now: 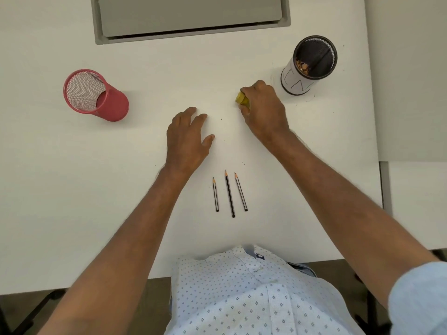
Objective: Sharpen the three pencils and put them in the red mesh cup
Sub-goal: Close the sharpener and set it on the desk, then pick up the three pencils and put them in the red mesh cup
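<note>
Three black-and-silver pencils lie side by side on the white table, tips pointing away: a short one point(215, 194), a longer middle one point(229, 193) and a right one point(241, 191). Beyond them my left hand point(187, 139) hovers flat with fingers spread, holding nothing. My right hand point(262, 108) is closed around a yellow sharpener point(242, 99), which peeks out at the fingertips. The red mesh cup point(94, 95) stands at the far left, with nothing visible inside it.
A black mesh cup point(309, 64) wrapped in white paper stands at the far right, holding pencil shavings. A grey cable hatch point(191, 18) is set into the table at the back. The table's right edge point(373, 117) runs close to the black cup.
</note>
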Demonstrator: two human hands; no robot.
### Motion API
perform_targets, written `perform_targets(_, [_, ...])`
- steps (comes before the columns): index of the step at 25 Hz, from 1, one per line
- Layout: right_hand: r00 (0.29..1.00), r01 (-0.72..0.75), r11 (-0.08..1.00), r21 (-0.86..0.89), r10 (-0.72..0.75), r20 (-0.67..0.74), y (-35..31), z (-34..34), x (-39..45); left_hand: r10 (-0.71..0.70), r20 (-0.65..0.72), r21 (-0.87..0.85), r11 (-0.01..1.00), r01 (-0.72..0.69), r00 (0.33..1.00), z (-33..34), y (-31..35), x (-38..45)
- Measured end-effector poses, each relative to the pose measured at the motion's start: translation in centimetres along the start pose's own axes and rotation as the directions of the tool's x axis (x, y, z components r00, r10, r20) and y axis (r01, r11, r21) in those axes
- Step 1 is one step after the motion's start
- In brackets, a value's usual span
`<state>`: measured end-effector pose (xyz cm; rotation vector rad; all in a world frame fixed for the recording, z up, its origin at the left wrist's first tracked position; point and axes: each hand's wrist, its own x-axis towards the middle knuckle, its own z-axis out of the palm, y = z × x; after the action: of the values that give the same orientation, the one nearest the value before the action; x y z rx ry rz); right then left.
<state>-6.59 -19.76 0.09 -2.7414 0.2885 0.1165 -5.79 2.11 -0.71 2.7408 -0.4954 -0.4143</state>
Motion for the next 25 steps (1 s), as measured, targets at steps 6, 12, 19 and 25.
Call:
perform_targets(6, [1.0, -0.02, 0.999, -0.033, 0.021, 0.01, -0.1, 0.1, 0.0, 0.02, -0.007, 0.051, 0.999, -0.02, 1.0, 0.3, -0.3, -0.2])
perform_targets(12, [0.995, -0.088, 0.993, 0.079, 0.085, 0.043, 0.0, -1.1, -1.0, 0.025, 0.0, 0.072, 0.997, -0.025, 1.0, 0.3, -0.2, -0.3])
perform_targets(19, [0.987, -0.138, 0.959, 0.249, 0.154, -0.046, -0.5, -2.3, -9.5, -0.021, 0.015, -0.066, 0.998, 0.022, 1.0, -0.4, 0.4, -3.5])
perform_targets(25, [0.97, -0.241, 0.908, 0.343, 0.231, 0.072, -2.4, -0.1, -17.8, -0.084, -0.031, -0.145, 0.986, 0.079, 0.996, 0.3, 0.7, -11.4])
